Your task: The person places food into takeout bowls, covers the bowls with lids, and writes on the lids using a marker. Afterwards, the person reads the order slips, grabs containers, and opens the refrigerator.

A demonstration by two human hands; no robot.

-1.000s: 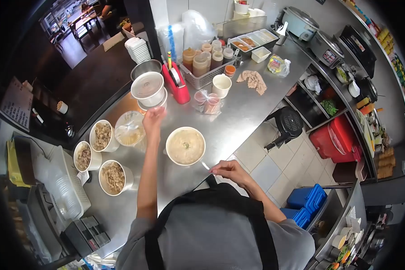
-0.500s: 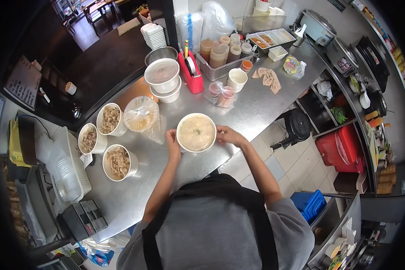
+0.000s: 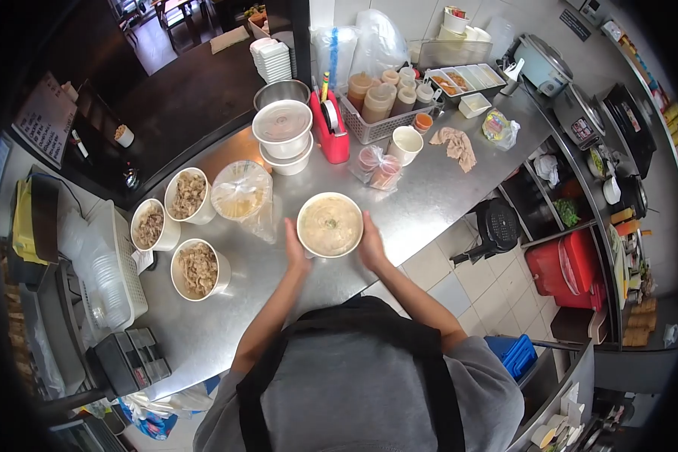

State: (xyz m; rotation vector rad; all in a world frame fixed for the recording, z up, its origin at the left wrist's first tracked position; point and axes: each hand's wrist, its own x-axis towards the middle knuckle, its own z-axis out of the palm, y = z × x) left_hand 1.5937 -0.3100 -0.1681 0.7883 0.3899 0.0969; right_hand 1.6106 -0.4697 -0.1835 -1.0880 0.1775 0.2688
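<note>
A round white bowl (image 3: 330, 225) of creamy, pale food with a small green garnish is on the steel counter in front of my body. My left hand (image 3: 296, 245) is pressed to its left side, and my right hand (image 3: 371, 242) to its right side. Beyond the bowl, to the left, lies a knotted clear bag (image 3: 242, 197) around a round container. Farther left stand three white tubs of brown meat, one of them (image 3: 200, 270) nearest me. A small bag with pinkish cups (image 3: 379, 167) rests behind my right hand.
Two stacked lidded bowls (image 3: 282, 128) stand beside a red tape dispenser (image 3: 331, 132). Behind are a basket of sauce bottles (image 3: 377, 129), a paper cup (image 3: 406, 145) and a crumpled cloth (image 3: 454, 148). A white crate (image 3: 132, 279) is at the left; a black stool (image 3: 499, 225) stands beyond the counter's right edge.
Both hands have come to the sides of the bowl. The white strip near my right hand a second ago no longer shows. The camera view has shifted.
</note>
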